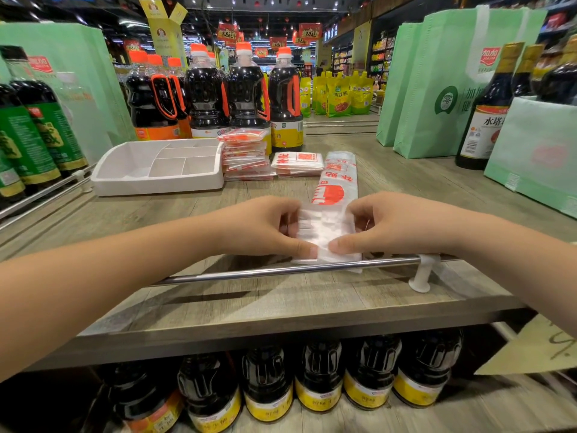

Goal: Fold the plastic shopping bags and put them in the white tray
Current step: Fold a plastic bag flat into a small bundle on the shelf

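White plastic shopping bag with red-orange print lies as a long, narrow folded strip on the grey wood-grain surface. It is to the right of the white divided plastic tray and nearer the person. Its far end points toward the back of the shelf display, and its near end reaches the thin metal rail that runs across the surface.

Both hands are on that near end. The left hand pinches the strip's left edge with curled fingers, thumb pressed on top. The right hand pinches the right edge the same way. The two thumb tips almost meet on the plastic.

A tall stack of folded white-and-red bags stands just beside the tray's right wall, outside it. A lower stack of the same bags sits a little further right of that. The tray has several compartments, a large one on its left and smaller ones on its right.

Behind the tray stand dark soy sauce bottles with orange caps. Well to the tray's right are pale green fabric tote bags, and a pale green carrier with dark bottles standing in it.
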The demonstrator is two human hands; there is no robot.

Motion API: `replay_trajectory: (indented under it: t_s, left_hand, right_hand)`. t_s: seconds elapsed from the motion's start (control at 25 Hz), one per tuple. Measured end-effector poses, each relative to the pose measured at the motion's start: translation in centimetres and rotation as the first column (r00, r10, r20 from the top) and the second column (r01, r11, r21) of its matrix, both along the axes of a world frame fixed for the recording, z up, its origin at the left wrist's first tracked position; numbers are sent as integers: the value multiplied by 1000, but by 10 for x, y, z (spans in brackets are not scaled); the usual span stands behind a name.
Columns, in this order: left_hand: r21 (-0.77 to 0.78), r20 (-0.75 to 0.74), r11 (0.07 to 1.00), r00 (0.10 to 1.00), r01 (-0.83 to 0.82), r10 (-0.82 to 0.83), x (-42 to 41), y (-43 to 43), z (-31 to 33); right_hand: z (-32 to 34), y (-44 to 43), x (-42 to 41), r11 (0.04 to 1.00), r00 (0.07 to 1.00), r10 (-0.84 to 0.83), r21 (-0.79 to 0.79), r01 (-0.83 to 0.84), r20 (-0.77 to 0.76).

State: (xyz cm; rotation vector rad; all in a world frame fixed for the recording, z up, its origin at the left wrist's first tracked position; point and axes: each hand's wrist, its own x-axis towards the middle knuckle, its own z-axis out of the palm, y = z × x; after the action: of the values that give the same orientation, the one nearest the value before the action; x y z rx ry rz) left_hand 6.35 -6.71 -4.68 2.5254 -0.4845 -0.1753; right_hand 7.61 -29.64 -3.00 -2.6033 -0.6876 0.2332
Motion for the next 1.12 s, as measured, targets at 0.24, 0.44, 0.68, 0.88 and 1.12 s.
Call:
replay_trajectory:
  t_s: [0.24, 0.44, 0.68, 0.88, 1.12]
  left_hand:
    - [-73, 155, 993, 984, 94, -82, 3, 7, 0]
    - [178, 153, 909, 902, 376, -403, 5, 28, 4]
    - [582, 477, 751, 618, 310, -625, 7, 15, 4]
    - [551, 546, 791, 603, 265, -582, 10, 0, -1]
    - [411, 544, 851, 661, 326, -517, 19, -16, 5]
  right_hand:
    - [-3, 1, 1, 994, 982, -107, 16, 106, 156]
    - [-3, -2, 1, 999, 971, -36, 14, 33, 236]
    - [-6, -9, 14, 994, 958, 88, -88, -66, 273]
    - [-4, -27, 20, 954, 940, 253, -222, -204, 227]
    - [6, -44, 29, 880, 935, 352, -354, -316, 41]
